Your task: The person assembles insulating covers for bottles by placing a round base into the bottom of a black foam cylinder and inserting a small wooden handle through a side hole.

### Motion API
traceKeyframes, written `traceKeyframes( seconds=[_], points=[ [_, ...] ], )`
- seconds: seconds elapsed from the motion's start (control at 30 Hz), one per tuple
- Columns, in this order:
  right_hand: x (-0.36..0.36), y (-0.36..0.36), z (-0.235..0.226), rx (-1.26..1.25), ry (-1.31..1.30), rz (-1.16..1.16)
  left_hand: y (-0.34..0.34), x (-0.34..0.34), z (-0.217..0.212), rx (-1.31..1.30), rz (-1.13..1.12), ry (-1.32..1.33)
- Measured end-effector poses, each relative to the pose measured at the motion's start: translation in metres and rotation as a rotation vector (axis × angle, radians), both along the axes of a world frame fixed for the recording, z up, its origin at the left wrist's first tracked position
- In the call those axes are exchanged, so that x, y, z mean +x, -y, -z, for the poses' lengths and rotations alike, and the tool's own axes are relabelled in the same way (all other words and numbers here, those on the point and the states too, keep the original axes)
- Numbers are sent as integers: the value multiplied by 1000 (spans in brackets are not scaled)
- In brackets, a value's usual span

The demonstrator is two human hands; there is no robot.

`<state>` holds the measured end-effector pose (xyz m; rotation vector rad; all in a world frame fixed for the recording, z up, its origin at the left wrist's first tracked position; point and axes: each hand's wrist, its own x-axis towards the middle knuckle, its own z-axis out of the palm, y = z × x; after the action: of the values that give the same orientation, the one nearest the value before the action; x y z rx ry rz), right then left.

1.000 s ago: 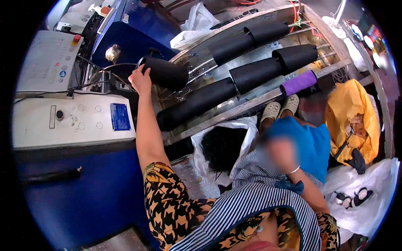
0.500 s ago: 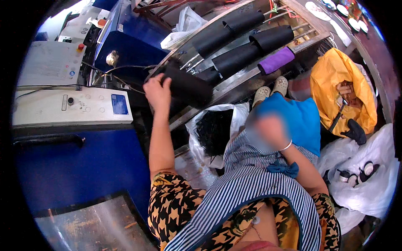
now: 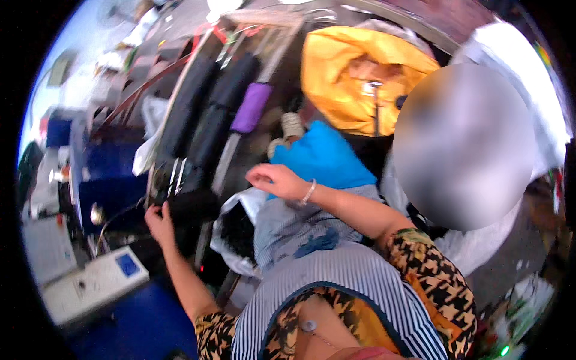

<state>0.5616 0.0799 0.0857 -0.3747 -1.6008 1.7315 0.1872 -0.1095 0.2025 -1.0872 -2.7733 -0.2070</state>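
My left hand (image 3: pixel 159 225) is at the near end of a long wooden-framed rack (image 3: pixel 282 19), its fingers closed on the end of a black curved sheet (image 3: pixel 195 206). Farther along the rack, more black sheets (image 3: pixel 187 111) lie curled over metal rods. A purple roll (image 3: pixel 252 108) rests by the rack's right edge. Above a bright blue cloth (image 3: pixel 321 157) on my lap hangs my right hand (image 3: pixel 273 180), a bracelet at the wrist. Its fingers are loosely curled together, and I see nothing in them. Motion blurs the picture.
An open yellow bag (image 3: pixel 336 72) stands ahead, with brown pieces and a dark-handled tool. Beside my lap is a white plastic bag (image 3: pixel 249 204) of black scraps. Blue machinery with a pale control panel (image 3: pixel 99 282) stands at left. A blurred round patch covers part of the right side.
The view has swung to the right. My left hand still has the black sheet, now lying across the rack's near end. My right hand is over the blue cloth.
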Motion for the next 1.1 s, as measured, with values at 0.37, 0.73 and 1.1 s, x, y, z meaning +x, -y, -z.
traceKeyframes(
  seconds=[0.37, 0.73, 1.1],
  points=[
    [271, -133, 38, 741, 1363, 905, -32, -26, -14, -205, 16, 241],
    [344, -180, 67, 1110, 1559, 537, -56, -49, 0, -332, -32, 81],
    [323, -199, 52, -827, 115, 1045, -37, -82, 12, -406, -208, 232]
  ],
)
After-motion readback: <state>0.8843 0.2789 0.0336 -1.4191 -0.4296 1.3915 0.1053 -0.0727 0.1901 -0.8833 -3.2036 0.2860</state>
